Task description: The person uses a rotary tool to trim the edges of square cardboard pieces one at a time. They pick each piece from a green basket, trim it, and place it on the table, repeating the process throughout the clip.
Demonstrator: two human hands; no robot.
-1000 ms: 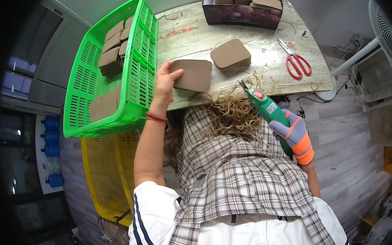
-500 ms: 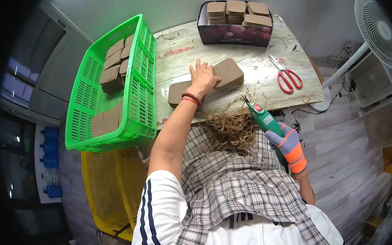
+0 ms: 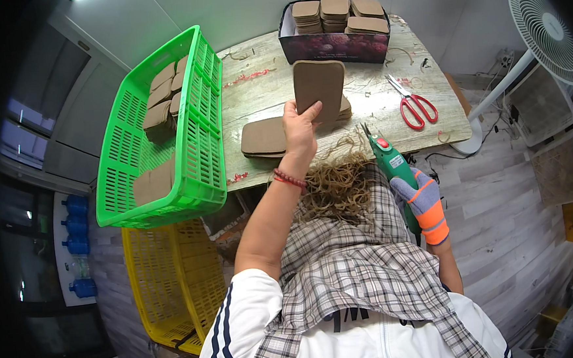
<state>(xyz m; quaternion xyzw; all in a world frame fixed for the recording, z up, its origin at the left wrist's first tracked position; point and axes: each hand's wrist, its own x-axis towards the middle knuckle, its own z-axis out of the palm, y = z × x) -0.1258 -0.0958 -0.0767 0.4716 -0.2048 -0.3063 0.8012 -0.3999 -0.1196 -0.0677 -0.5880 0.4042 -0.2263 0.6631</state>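
Note:
My bare left hand (image 3: 302, 127) grips a flat brown rounded-corner pad (image 3: 320, 88) by its lower edge, thumb on its face, raised above the table. Behind it, partly hidden, lies a stack of like pads (image 3: 346, 108). Left of my wrist is another low stack (image 3: 262, 138). In a grey and orange glove, my right hand (image 3: 422, 200) is wrapped around a green electric trimmer (image 3: 394, 164) with a red button, its metal tip pointing up and left near the table's edge. A tangle of brown trimmed strips (image 3: 339, 189) hangs at that edge over my plaid apron.
A green crate (image 3: 198, 132) with brown pads stands at the left, above a yellow crate (image 3: 158, 285). At the back is a dark box (image 3: 334, 48) of stacked pads. Red-handled scissors (image 3: 418, 110) lie on the right of the table (image 3: 241, 83). A white fan (image 3: 546, 28) stands beyond.
My left hand has come off the stacks and now holds one pad up, nearly upright. The right hand keeps the trimmer in about the same place.

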